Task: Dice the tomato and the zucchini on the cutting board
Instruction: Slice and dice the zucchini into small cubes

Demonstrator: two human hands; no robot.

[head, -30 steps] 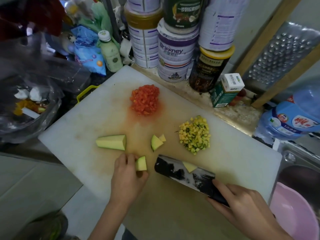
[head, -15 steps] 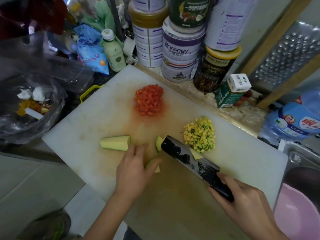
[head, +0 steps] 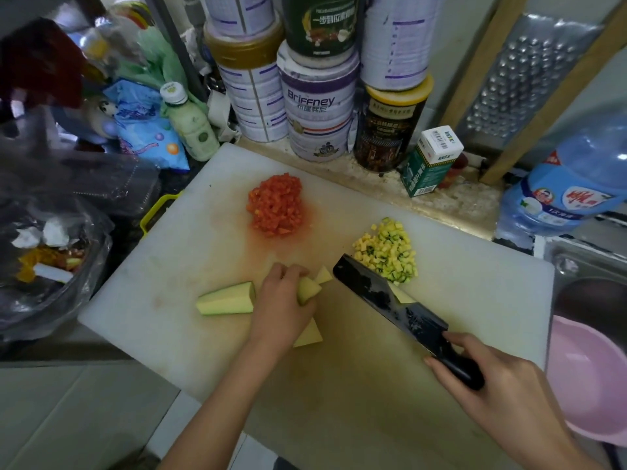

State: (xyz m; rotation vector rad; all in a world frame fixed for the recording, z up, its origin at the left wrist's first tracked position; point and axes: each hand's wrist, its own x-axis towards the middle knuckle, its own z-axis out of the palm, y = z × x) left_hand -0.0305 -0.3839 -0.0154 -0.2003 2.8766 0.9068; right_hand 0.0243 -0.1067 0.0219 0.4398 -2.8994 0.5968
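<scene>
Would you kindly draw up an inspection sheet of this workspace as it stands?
Surface: white cutting board, stained orange and yellow.
Job's things: diced tomato pile; diced zucchini pile; zucchini wedge lying left of the left hand, undiced.
Clutter: stacked tins, green carton and small bottle behind the board; scrap bag at left.
Hands: left hand grips a zucchini chunk; right hand grips the cleaver.
Cables: nothing seen.
Surroundings: grater, water bottle, pink basin at right.
</scene>
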